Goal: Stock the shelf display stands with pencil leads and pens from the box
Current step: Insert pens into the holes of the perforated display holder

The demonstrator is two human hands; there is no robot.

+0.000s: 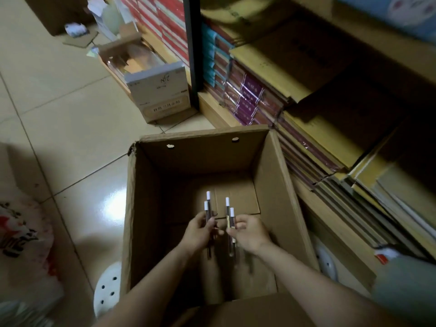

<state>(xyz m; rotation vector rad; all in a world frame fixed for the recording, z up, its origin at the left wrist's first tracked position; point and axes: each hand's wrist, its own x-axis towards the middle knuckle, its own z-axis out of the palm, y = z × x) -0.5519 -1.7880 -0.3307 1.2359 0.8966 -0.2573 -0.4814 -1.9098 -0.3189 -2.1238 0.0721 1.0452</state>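
Observation:
An open brown cardboard box point(273, 175) stands on the floor below me, and both my hands are inside it. My left hand point(199, 233) grips two slim dark pens point(207, 204) with white caps that point away from me. My right hand point(250, 232) holds two more white-capped pens point(230, 213) the same way. The two bunches stand close together, about a hand's width apart. The box bottom around the hands shows bare cardboard flaps.
Low shelves point(295, 95) on the right hold stacked wrapped notebooks and flat brown packs. A white carton point(160, 90) and an open cardboard box point(122, 53) sit on the tiled floor ahead. A white perforated stool point(107, 291) stands left of the box; a printed bag point(21, 232) lies far left.

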